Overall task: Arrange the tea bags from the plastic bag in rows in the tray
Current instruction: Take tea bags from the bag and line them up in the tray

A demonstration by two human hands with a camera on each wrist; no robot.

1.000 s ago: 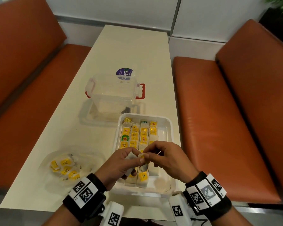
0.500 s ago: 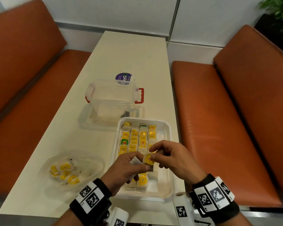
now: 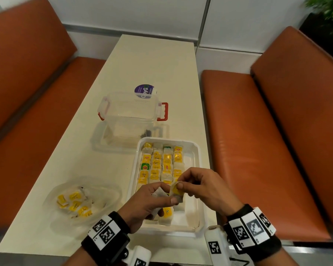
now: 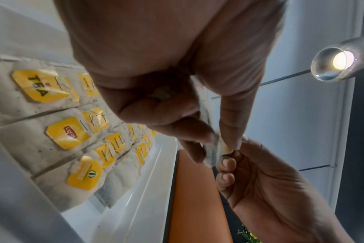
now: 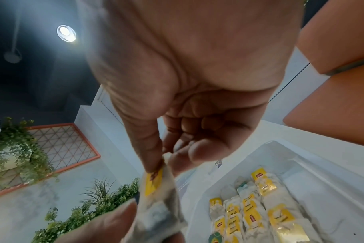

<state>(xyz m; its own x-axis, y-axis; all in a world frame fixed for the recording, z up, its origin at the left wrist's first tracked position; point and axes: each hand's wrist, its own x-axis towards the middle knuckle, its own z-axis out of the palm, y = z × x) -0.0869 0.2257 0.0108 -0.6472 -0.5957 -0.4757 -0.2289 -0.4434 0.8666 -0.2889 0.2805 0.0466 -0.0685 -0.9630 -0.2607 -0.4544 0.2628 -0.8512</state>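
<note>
- right hand pinches yellow tag end of one tea bag, thumb and forefinger, other fingers curled
- left hand pinches the same bag's paper body, both above near end of tray
- risk: opposing pull could tear paper or snap the tag string; a dropped bag could knock the filled rows askew
- plastic bag, left of tray, still holds several bags

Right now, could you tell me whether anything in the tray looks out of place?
One tea bag with a green tag sits in the left row of the white tray, odd among the yellow tags; a second, top of the third row, looks greenish.
</note>
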